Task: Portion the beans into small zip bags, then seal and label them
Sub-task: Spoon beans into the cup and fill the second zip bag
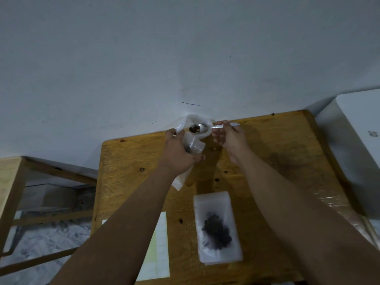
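My left hand (178, 155) grips the bag (196, 144) at the table's (287, 151) far edge; my right hand (230, 138) pinches the spoon (202, 127), loaded with beans (193, 129). Beans could roll past the mouth if it sags (thin plastic). The spoon lies crosswise, bowl pointing left.

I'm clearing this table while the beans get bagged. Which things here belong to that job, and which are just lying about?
Job: spoon with beans, held by the right hand; plastic bag, gripped by the left hand; filled zip bag on the table; paper sheet, perhaps labels.
Lying about: white box at right; wooden frame at left.
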